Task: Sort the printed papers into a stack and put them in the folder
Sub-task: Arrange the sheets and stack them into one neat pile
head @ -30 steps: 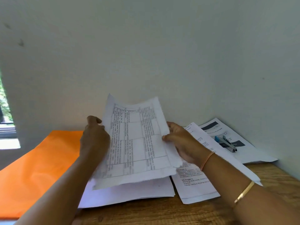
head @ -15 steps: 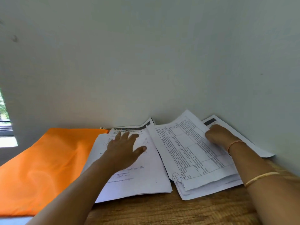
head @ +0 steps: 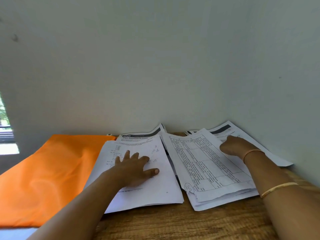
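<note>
– At lower left of the frame, what lies there?
– An orange folder [head: 52, 170], flat on the wooden table [head: 173, 226]. Just right of it sits a paper pile [head: 155, 191], pressed by the left hand [head: 133, 168] with its fingers spread.
– And right of centre?
– A second pile [head: 204, 167] lies under the right hand [head: 233, 146]. Its fingers curl out of sight, so its grip cannot be told.

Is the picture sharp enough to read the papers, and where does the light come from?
Head view: daylight comes from the window at far left; a sheen lies on the orange folder; the bold heading on the left stack is legible, the small print too blurred.
</note>
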